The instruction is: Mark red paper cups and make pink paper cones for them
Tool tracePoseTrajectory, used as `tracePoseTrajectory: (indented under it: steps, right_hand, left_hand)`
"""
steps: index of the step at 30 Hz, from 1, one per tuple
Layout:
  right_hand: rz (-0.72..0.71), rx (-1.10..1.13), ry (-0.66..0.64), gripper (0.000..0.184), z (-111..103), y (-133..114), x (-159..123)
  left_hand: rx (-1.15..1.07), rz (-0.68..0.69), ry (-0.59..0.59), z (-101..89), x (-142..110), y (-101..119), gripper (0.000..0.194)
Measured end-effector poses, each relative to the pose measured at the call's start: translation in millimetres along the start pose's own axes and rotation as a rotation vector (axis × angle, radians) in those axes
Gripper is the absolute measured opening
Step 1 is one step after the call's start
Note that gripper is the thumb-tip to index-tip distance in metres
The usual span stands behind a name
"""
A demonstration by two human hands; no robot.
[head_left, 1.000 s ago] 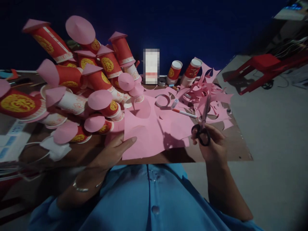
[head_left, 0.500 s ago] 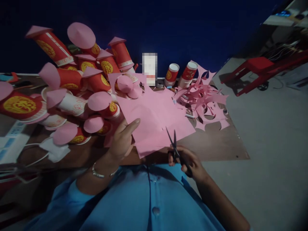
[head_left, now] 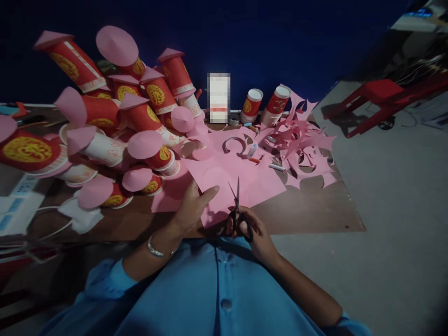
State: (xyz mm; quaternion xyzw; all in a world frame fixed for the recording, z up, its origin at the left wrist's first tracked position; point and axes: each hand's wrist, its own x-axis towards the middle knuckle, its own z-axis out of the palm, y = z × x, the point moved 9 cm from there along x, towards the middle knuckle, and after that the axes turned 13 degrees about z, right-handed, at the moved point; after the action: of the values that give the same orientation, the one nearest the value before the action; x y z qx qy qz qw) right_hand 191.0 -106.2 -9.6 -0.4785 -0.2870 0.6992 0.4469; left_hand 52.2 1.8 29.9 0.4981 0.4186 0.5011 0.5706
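Observation:
Pinched between the thumb and fingers of my left hand is a sheet of pink paper, raised a little over the table. My right hand grips dark scissors by the handles, their blades parted and pointing up in front of the pink paper. Another pink sheet lies beneath. Just beyond the held sheet are a roll of tape and a small pale cylinder, along with a marker pen.
Several red paper-cup rockets with pink cones crowd the table's left side. Pink paper offcuts heap up at the right. Two upright red cup stacks stand at the back. A red stool is on the floor to the right.
My left hand has moved right and drawn the sheet nearer, uncovering the tape roll. My right hand has brought the scissors leftward, with their blades still apart.

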Motion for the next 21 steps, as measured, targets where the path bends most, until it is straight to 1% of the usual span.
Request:
tracePoseTrajectory:
  steps: [5,12,15,19,21]
  right_hand:
    - [-0.007,-0.008,0.035,0.054,4,1,0]
    - [0.006,-0.013,0.086,0.052,1,5,-3]
    - [-0.001,-0.016,0.098,0.051,1,4,-3]
    - [-0.009,0.009,0.104,0.046,1,5,-4]
    - [-0.007,0.024,0.109,0.043,1,5,-4]
  left_hand:
    - [0.082,0.007,-0.036,2.3,-4,1,0.041]
    - [0.052,0.004,-0.052,5.7,-8,-16,0.042]
    - [0.032,0.017,-0.08,8.6,-8,-18,0.042]
    - [0.036,-0.023,-0.112,11.4,-10,-20,0.039]
    - [0.037,-0.041,-0.102,11.0,-11,-20,0.037]
